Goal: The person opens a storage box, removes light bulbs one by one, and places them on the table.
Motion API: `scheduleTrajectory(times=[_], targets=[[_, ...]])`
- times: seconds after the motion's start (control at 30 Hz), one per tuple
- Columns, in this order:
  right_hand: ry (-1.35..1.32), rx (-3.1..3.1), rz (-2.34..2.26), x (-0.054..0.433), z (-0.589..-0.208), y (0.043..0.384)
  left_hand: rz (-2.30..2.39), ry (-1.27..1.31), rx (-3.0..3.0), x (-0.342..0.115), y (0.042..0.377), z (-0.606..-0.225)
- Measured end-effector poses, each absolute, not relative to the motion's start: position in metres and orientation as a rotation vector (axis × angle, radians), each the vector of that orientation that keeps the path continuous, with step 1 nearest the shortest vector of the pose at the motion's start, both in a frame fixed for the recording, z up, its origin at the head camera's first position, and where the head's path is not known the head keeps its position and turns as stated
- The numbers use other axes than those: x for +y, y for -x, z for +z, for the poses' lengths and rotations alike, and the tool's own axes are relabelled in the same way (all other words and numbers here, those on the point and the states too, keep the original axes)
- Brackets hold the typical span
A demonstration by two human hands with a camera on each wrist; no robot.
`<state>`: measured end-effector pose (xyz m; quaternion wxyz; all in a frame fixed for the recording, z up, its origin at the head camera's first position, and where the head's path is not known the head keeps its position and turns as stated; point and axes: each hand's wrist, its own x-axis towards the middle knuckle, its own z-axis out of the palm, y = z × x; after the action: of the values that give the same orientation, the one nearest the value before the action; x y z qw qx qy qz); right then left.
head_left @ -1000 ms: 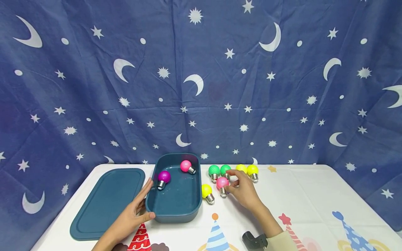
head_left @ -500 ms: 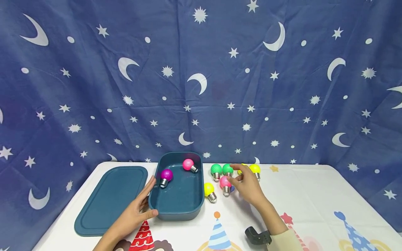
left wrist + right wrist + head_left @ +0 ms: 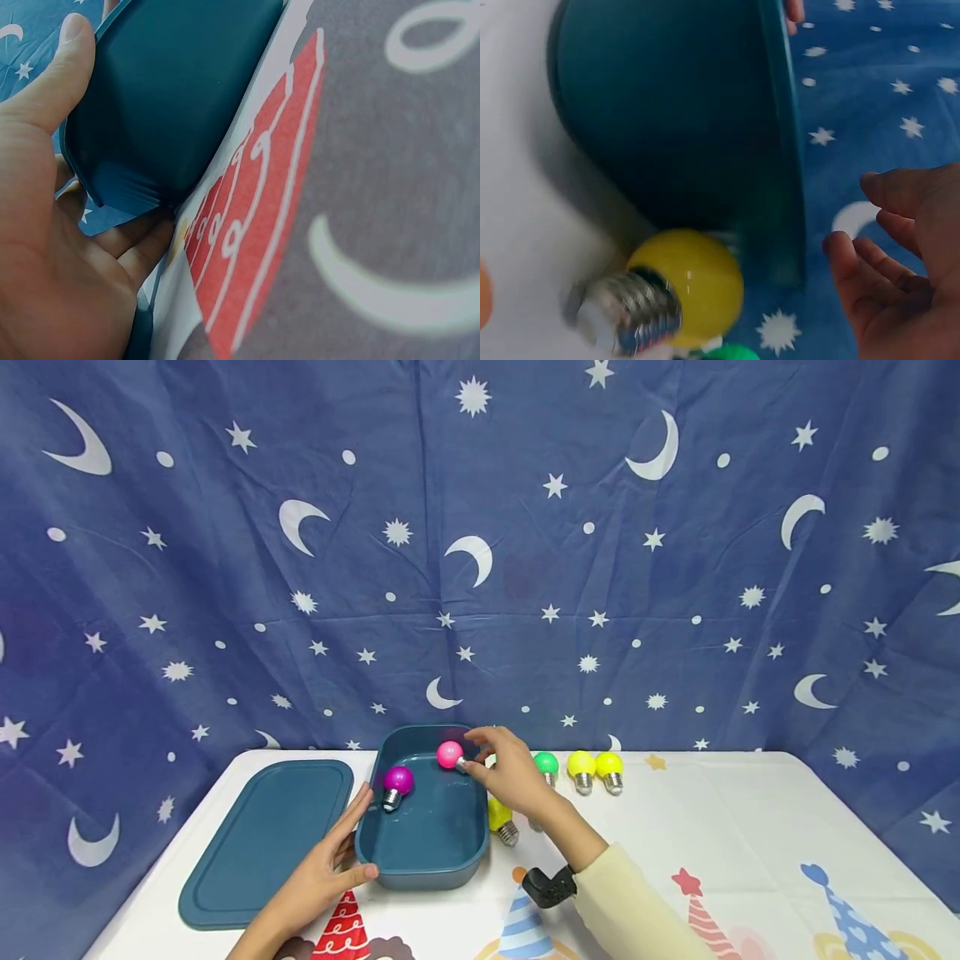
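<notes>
The dark teal box (image 3: 420, 878) holds a purple bulb (image 3: 399, 779) and a pink bulb (image 3: 449, 753). My left hand (image 3: 322, 868) rests against its near left corner, fingers along the left side and thumb at the front. Over the box's right rim is my right hand (image 3: 517, 772), its fingertips near the pink bulb. In the right wrist view the fingers are apart with nothing between them. A yellow bulb (image 3: 499, 815) lies just right of the box. Another bulb behind my right hand is mostly hidden; only part of its metal base shows.
A teal lid (image 3: 262, 843) lies flat left of the box. A green bulb (image 3: 547, 765) and two yellow bulbs (image 3: 582, 765) stand farther right near the table's back edge. A starry blue curtain (image 3: 480, 610) hangs behind the white tablecloth (image 3: 750, 827).
My right hand has moved left from beside the pink bulb on the table to over the box's right rim. The left hand stays at the box. The yellow bulbs at the back are uncovered.
</notes>
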<state>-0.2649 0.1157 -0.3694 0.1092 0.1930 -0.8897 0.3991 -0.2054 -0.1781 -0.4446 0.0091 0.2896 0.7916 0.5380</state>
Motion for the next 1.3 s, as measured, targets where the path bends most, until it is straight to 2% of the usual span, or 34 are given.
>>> scheduleTrajectory(times=[0.6,1.3], targets=[[-0.585,-2.808,0.877,0.075,-0.376,0.3,1.699,-0.891,2.459,-0.175,0.206,-0.445],[-0.686,-2.908,0.622,0.068,-0.378,0.303,1.703,-0.881,2.458,-0.177,0.206,-0.445]])
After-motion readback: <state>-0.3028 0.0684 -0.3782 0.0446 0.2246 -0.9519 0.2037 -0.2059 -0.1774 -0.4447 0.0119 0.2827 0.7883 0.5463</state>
